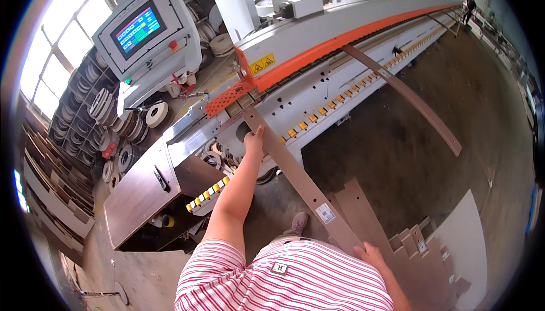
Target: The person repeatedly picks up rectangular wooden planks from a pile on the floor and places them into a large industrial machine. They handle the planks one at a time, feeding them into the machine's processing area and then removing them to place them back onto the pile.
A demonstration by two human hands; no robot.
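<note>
A long, narrow brown board (292, 172) slants from the machine's infeed down toward my right side. It has small drilled holes and a white label (326, 213) near its lower end. My left hand (254, 140) is closed on the board's left edge, close to the end that lies at the orange guard (230, 97). Near my waist, my right hand (372, 255) grips the board's lower end, its fingers partly hidden. Farther along the edge banding machine (340, 18), another brown board (411, 99) sticks out across the row of yellow rollers (323, 111).
A control panel with a lit screen (138, 29) stands at the left. Below it is a brown cabinet (139, 197) with a dark knife on top. Stacked brown boards (363, 211) sit at my right beside a pale panel (462, 248). Another person (470, 9) stands far off.
</note>
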